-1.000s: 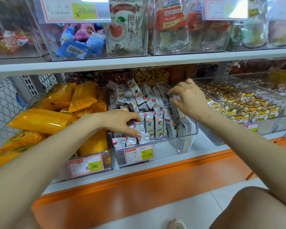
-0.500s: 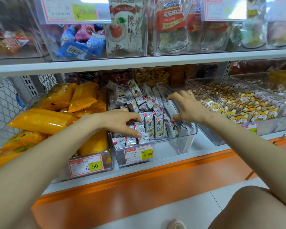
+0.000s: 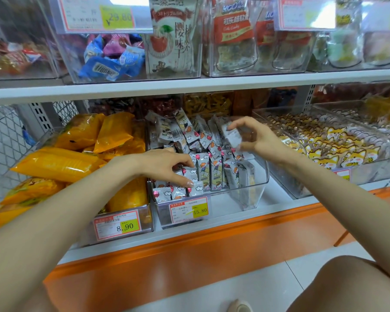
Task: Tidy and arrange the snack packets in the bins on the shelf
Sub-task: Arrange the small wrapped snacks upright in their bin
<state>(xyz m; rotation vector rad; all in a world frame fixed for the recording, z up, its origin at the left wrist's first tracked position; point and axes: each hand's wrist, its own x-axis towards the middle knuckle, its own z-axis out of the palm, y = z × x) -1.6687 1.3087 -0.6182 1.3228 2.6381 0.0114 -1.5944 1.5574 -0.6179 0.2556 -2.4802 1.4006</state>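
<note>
A: Nearest first, quick.
B: Bare knee (image 3: 347,287) at 5 o'clock. Then the orange shelf base (image 3: 189,262), and a red-and-yellow price tag reading 15.80 (image 3: 188,210) on the front of the clear plastic middle bin (image 3: 254,188).
A: Left hand?
B: The left hand (image 3: 164,167) is at the bin's 9 o'clock. Thumb and forefinger are bent onto the small white cartoon-print snack packets (image 3: 204,171), which stand in rows inside. Grip clamped or just resting, cannot tell.
A: Right?
B: The right hand (image 3: 257,138) is at the bin's 1 o'clock. Its grip is clamped on one grey-white snack packet (image 3: 231,136), tilted, above the back rows.
A: Beyond?
B: Orange-yellow puffy bags (image 3: 54,164) at 9 o'clock, dog-print packets (image 3: 324,152) at 3 o'clock, white upper shelf (image 3: 189,83) at 12.
</note>
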